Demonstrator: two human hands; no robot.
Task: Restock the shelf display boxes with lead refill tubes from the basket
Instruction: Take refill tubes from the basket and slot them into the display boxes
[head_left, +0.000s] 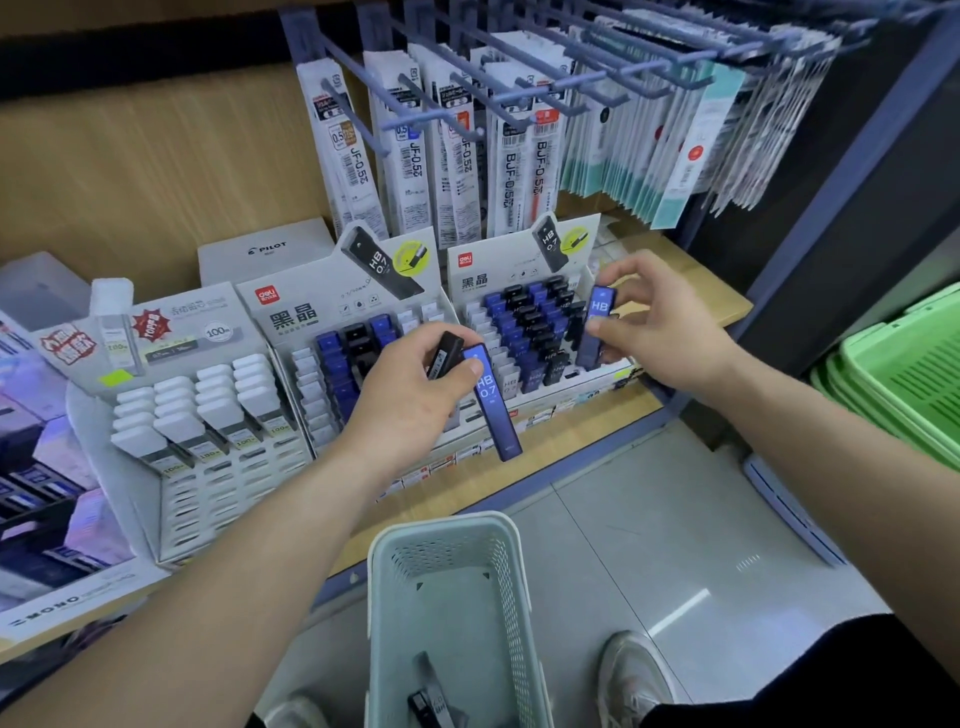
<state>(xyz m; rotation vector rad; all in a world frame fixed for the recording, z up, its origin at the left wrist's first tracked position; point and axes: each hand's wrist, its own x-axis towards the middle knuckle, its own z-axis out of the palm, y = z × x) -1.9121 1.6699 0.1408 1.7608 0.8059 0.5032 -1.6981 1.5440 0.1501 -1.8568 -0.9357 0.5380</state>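
PILOT showed on a grey box (267, 249), deli and 黑晶 on a display box (291, 317), HB 0.7 on the left tube (491, 400), HB on the right tube (597, 322), JF-0.5 on a hanging pack (358, 166), MONO on a low box (57, 605)

place: stationery shop | evidence: pegged refill packs (457, 156), shelf display boxes (358, 291), seemingly stacked green baskets (909, 374)

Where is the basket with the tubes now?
Head view, bottom centre: the basket is below the left hand, in front of the shelf edge, between the person's shoes, with dark tubes inside.
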